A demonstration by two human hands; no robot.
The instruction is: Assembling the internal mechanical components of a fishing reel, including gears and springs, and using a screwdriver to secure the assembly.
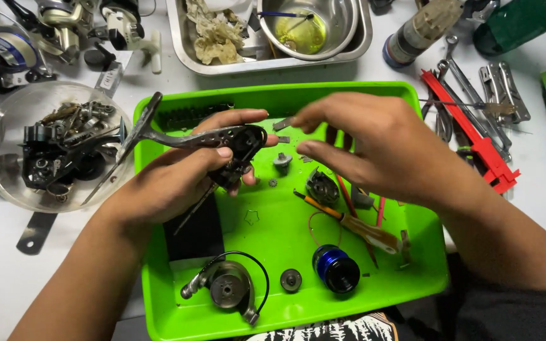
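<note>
Centrally, a black reel body [232,144] is gripped by the left hand [178,177]; at three o'clock, a small grey part [284,123] is pinched by the right hand [361,142] over the green tray [273,221].

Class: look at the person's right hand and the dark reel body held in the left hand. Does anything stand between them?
Only a small flat grey part, pinched in the right hand's fingertips, lies between it and the reel body in the left hand. Nothing else intervenes.
</note>
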